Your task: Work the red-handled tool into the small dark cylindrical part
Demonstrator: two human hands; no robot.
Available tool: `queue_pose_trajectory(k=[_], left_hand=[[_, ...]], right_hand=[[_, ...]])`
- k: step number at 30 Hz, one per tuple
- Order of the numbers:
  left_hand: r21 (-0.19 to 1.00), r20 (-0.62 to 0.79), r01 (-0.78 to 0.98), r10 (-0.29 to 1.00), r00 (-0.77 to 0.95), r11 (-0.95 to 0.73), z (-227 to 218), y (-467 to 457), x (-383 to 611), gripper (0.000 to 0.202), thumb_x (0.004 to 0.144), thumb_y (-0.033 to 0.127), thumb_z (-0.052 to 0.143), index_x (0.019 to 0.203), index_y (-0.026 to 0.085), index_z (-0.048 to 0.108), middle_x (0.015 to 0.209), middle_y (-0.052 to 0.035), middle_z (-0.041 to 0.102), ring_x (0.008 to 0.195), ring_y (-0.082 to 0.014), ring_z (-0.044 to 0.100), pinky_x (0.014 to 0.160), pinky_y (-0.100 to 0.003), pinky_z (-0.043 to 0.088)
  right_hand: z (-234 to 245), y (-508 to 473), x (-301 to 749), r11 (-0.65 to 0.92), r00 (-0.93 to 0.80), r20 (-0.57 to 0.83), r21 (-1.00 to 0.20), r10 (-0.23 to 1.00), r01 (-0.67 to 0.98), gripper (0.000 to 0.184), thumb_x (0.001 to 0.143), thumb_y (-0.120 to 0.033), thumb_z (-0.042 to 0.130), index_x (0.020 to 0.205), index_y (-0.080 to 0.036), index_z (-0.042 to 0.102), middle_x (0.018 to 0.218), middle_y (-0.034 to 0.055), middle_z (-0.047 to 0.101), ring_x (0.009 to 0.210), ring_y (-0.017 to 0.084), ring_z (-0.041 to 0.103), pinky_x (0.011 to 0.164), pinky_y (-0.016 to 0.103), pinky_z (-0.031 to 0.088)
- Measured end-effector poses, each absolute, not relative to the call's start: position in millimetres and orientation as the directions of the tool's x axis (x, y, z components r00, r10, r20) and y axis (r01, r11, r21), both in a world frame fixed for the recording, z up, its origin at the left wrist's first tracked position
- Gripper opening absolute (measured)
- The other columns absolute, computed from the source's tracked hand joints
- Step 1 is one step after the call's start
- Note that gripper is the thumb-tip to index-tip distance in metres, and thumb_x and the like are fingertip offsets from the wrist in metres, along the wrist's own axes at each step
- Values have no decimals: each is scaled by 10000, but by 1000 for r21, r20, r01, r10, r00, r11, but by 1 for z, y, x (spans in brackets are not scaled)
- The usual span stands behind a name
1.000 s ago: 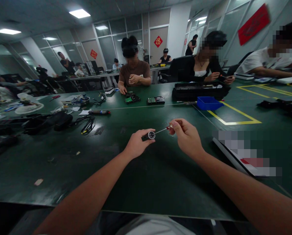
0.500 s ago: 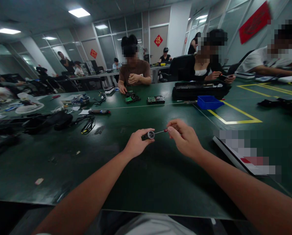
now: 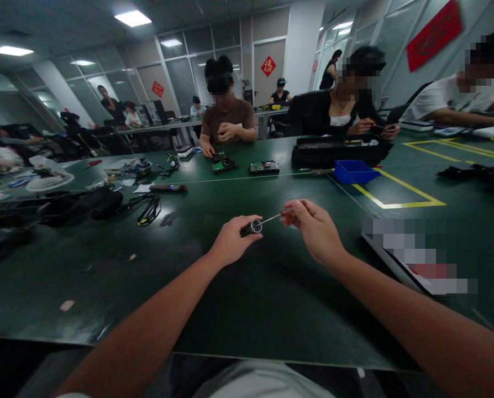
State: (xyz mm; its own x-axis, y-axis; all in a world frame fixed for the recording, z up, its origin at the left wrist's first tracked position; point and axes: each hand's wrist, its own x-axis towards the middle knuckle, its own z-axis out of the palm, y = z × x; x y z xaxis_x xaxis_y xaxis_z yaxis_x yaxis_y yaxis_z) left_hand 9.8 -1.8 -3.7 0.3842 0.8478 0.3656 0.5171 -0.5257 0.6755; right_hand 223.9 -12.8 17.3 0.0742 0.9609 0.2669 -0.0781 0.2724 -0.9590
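"Green worktop (image 3: 222,320) is shown in the head view; what is held above it?"

"A dark tube (image 3: 247,228) is gripped by the left hand (image 3: 230,243), between thumb and fingers, its hollow end exposed."

"And by the right hand (image 3: 316,231)?"

"A screwdriver (image 3: 272,218) is pinched by curled fingers, its shaft slanted to the tube's mouth; tip depth cannot be told."

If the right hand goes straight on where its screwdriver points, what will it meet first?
Probably the open end of the tube in the left hand; the screwdriver in the right hand seems to reach it; depth is unclear.
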Motion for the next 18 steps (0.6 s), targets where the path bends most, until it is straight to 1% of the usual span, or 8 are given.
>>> queue_pose_trajectory(k=[1,3,4,5,7,9,12,18], left_hand=[[664,366,514,836,409,-543,-3,-2,10,407,837,237,730,1236,268,657,1152,-36,692,1078,-224,608,963,-385,444],[650,370,512,822,432,-562,-2,-3,10,397,849,246,719,1238,278,654,1152,-34,691,1078,-226,601,958,-390,442],[646,370,517,823,431,-561,-2,-3,10,394,851,247,715,1239,279,654,1151,-34,692,1075,-227,600,958,-392,441],[645,365,523,826,429,-557,-1,-3,10,394,852,248,713,1241,279,653,1147,-34,694,1067,-228,601,957,-394,441],[644,353,533,831,429,-548,-2,-2,10,394,848,249,717,1237,274,655,1128,-34,700,1047,-227,604,946,-394,444],[646,351,535,834,426,-545,-2,-2,10,404,849,257,716,1247,278,651,1125,-32,700,1035,-226,605,934,-391,447],[649,356,537,839,411,-539,-3,-2,10,429,852,266,714,1274,294,638,1138,-29,696,1035,-224,605,926,-386,447],[652,334,551,850,408,-520,-1,-4,11,430,850,277,718,1273,295,641,1165,-28,696,1053,-230,604,935,-386,446]], right_hand=[[18,-9,226,183,68,174,-967,982,-179,224,904,-419,588,843,-212,648,750,22,635,677,174,598,718,365,502],[18,-4,229,-6,-17,-1,-938,1000,-347,244,890,-420,603,766,-212,629,642,-5,566,582,153,538,736,385,524],[18,-2,230,-51,-34,-41,-920,999,-389,250,883,-420,613,743,-213,621,608,-16,540,558,147,517,737,387,529],[18,-1,231,-44,-22,-39,-913,999,-406,244,880,-416,622,744,-213,622,603,-19,537,558,143,513,734,377,530],[16,-1,231,41,38,29,-927,999,-373,229,884,-414,627,773,-213,630,644,-13,571,588,142,538,712,350,520],[13,-2,230,162,104,138,-950,985,-266,232,898,-432,614,818,-216,637,715,1,617,643,150,584,681,329,504],[7,-3,229,296,132,283,-951,950,-87,254,926,-463,574,875,-222,638,779,11,647,693,161,620,668,325,494],[12,-10,228,369,86,380,-922,921,119,277,959,-467,515,917,-216,623,780,17,667,702,172,638,699,348,503]])
